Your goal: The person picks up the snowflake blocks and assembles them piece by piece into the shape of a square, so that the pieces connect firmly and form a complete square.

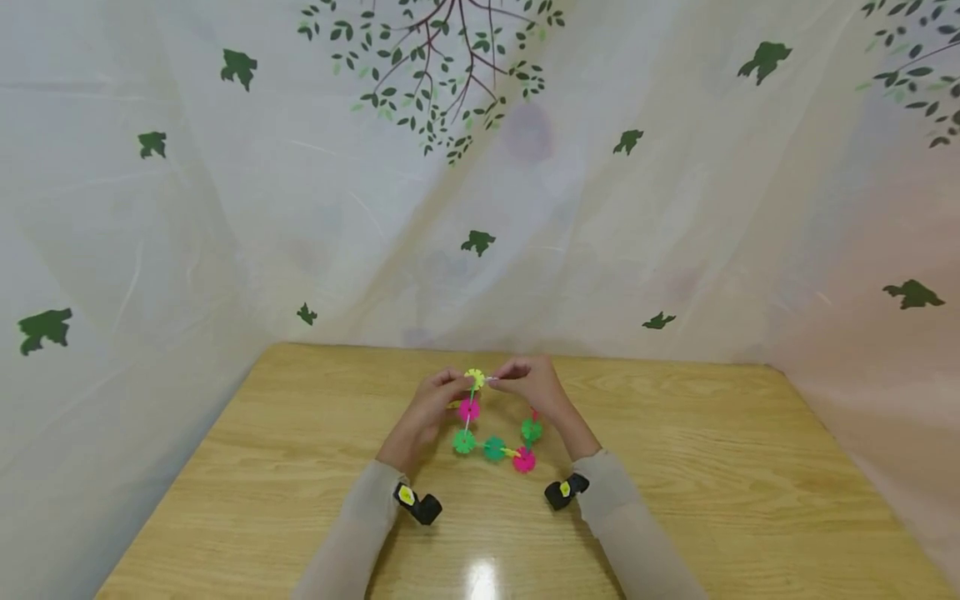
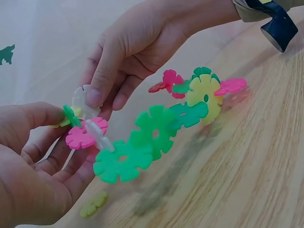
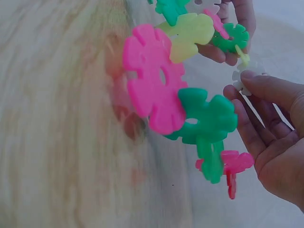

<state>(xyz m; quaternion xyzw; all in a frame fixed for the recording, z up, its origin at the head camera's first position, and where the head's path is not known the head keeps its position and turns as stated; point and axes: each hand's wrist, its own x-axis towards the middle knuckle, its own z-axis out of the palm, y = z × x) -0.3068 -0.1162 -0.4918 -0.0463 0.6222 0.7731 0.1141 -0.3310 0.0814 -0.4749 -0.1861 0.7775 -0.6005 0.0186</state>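
Lighting in the head view is pretty soft and even, except for one blown-out patch of glare (image 1: 482, 579) near the bottom of the bench (image 1: 712, 467). The cloth backdrop (image 1: 360, 217) gets mild shading and goes kinda pinkish on the right. Left wrist cam looks duller, with a fuzzy shadow (image 2: 159, 187) below the plastic flower chain (image 2: 148, 121). Right wrist is the mushy one: smeary wood grain, plus a blurry pinkish reflection (image 3: 116, 69) beside the pink disc (image 3: 151, 83).
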